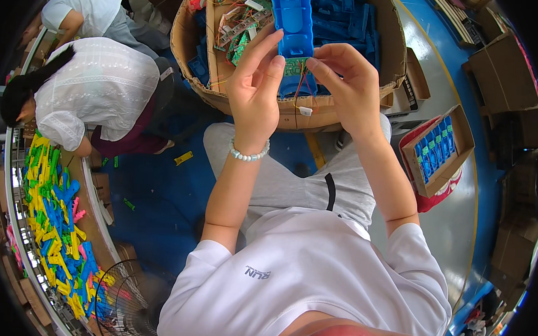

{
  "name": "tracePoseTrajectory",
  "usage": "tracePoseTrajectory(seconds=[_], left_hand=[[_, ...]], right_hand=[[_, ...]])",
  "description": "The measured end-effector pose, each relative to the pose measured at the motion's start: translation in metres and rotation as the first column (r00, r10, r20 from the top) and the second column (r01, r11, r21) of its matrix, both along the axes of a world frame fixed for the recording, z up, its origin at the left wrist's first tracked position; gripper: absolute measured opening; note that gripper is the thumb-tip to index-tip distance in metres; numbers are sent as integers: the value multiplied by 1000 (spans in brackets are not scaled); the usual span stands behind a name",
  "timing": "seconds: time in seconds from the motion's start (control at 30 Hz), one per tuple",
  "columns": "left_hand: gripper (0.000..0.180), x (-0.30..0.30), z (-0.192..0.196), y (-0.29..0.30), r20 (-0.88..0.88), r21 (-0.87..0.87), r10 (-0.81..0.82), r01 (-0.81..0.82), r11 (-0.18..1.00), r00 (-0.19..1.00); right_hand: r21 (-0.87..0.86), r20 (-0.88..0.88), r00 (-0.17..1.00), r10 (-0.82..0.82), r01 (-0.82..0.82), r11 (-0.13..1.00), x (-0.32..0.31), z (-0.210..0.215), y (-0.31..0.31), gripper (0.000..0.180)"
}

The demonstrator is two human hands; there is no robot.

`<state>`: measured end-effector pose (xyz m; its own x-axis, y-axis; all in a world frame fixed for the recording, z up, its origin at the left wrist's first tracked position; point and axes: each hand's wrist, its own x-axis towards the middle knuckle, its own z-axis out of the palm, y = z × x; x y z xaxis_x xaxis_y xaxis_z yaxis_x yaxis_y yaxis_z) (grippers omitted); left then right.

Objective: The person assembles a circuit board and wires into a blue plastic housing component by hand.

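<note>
Between my two hands is a long blue plastic shell, held upright in view over a big cardboard box. A small green circuit board lies across its lower part. Thin red and dark wires hang from the board, with a white connector dangling from them. My left hand is closed on the shell's left side, its thumb by the board's left end. On the other side my right hand grips the right edge, thumb and forefinger close to the board. The fingertips behind the shell are hidden.
The cardboard box holds loose circuit boards with wires and blue shells. At right, a carton of blue shells with boards rests on a red stool. Left, two people sit beside a bench of colourful plastic parts; a fan stands near.
</note>
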<state>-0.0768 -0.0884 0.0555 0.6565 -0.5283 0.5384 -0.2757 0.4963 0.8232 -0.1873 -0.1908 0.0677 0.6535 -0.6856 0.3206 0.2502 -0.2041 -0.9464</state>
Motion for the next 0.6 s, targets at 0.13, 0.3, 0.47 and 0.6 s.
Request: tracePoseTrajectory(seconds=[0.13,0.3,0.47,0.6], left_hand=[[35,-1,-1,1,-9,-16,8,-8,1000,1000],[36,-9,3,2,-8,-40,27,-28,999,1000],[39,-14,0,0,-13,8,56,-56,998,998],[45,-15,14,-6,-206,-135,-151,124,983,967]], right_hand=[[43,-31,999,22,-21,999,-2,3,0,17],[49,66,996,64,-67,997,-3,0,-2,16],[47,97,994,52,-56,997,-5,-4,-1,18],[112,264,961,81,-114,987,-2,-7,-5,22]])
